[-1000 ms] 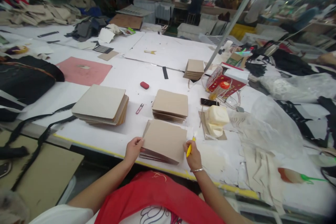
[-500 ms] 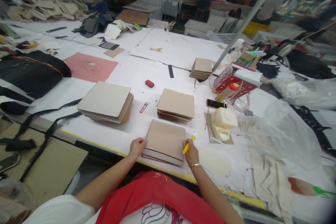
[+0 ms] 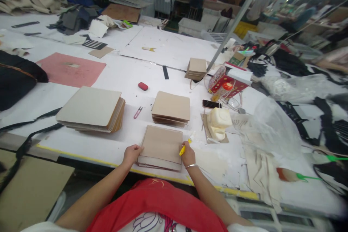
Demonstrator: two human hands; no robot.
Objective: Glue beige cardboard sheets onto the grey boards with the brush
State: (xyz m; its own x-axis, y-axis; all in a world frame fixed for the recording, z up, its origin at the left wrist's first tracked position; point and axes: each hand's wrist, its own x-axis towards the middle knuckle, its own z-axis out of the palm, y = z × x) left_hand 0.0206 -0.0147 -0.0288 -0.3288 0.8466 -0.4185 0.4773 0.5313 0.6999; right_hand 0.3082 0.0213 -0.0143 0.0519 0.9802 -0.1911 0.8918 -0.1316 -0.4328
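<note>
A beige rectangular panel (image 3: pixel 162 143) lies on a low stack of similar panels at the table's front edge. My left hand (image 3: pixel 132 154) pinches its left edge between thumb and fingers. At the right edge, my right hand (image 3: pixel 188 154) is closed round a small yellow-handled brush (image 3: pixel 184 148), its pale tip pointing away from me; those fingertips also touch the panel's side. Just behind is another stack of beige panels (image 3: pixel 172 105). To the left stands a taller stack of larger, greyish boards (image 3: pixel 91 107). Pink thread snips (image 3: pixel 138 112) lie between these stacks.
Right of my hands, a cut-open whitish plastic container (image 3: pixel 219 123) rests on cardboard, near a phone (image 3: pixel 211 104) and an orange-capped bottle (image 3: pixel 223 90). A slanted metal pole (image 3: pixel 235 25) rises behind. Fabric strips (image 3: pixel 259 170) and clear plastic (image 3: pixel 280 127) cover the right side.
My view has turned somewhat to the right, so the table's things sit further left in the picture. Both hands keep about the same place at the panel's sides.
</note>
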